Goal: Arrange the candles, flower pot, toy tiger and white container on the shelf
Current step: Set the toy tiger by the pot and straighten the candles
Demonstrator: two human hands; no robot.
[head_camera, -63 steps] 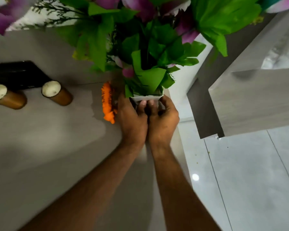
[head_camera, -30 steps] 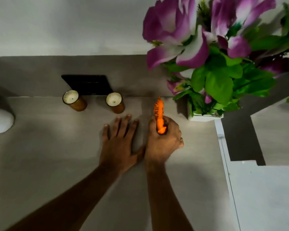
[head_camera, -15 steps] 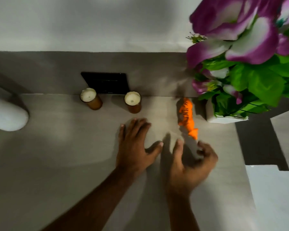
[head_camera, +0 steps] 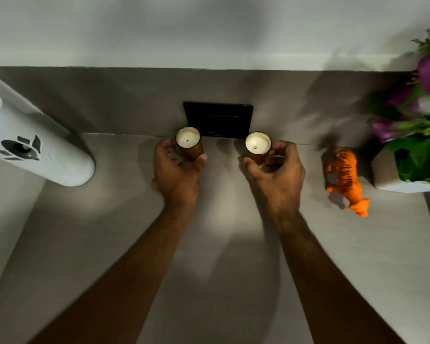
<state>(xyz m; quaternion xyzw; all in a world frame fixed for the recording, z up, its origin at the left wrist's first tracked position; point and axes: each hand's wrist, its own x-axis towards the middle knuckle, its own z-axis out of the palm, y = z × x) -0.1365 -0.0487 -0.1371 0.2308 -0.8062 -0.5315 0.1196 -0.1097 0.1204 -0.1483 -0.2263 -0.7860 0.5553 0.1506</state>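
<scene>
Count on the shelf (head_camera: 209,244): two candles, one toy tiger, one flower pot, one white container, one black panel.

Left hand (head_camera: 176,175) is curled around the left candle (head_camera: 188,144), thumb on its near side, fingers on its far-left side; the candle stands upright. Right hand (head_camera: 277,171) is curled around the right candle (head_camera: 258,147) in the same way, thumb at its near-left, fingers on its right side. Both candles are amber jars with white wax, each with one wick dot.

The black panel (head_camera: 219,119) sits on the back wall just beyond and between the two hands.

Toy tiger (head_camera: 345,177), orange with black stripes, stands to the right of the right hand, apart from it. Flower pot (head_camera: 387,175), white, with purple flowers and green leaves, is just beyond the tiger on the right.

White container (head_camera: 40,147) is well to the left of the left hand. It carries a dark leaf-shaped emblem; no readable writing.
</scene>
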